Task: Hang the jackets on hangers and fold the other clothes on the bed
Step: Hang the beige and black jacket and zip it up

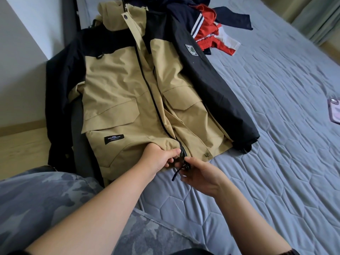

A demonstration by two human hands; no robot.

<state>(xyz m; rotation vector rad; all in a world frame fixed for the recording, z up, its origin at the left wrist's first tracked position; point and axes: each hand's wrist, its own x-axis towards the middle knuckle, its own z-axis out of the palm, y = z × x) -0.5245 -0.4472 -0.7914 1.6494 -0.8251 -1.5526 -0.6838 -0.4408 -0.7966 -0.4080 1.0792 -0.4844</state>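
We see a tan and black jacket [128,89] spread front-up on the grey quilted bed [276,135]. Its hood points to the far end and its hem lies nearest the camera. One black sleeve hangs over the bed's left edge; the other lies flat on the quilt to the right and carries a small badge [191,50]. The black zip [152,100] runs down the middle of the jacket, with flap pockets on either side of it and a black label [114,139] near the hem.

Both hands meet at the bottom of the zip. The left hand [160,159] has its grip pressed together on the hem, pinching the tan cloth just left of the zip's end. The right hand [200,177] has its fingers curled, thumb and fingertips pinching the lower end of the zip. A dark cord [176,175] dangles between the two hands. We also see a snap button [207,154] on the hem, just right of the hands.

Beyond the jacket's hood lies a heap of navy, red and white clothes [211,30]. A phone [334,111] rests on the quilt at the right edge, well apart from the jacket. Camouflage-patterned cloth [46,196] fills the near left corner.
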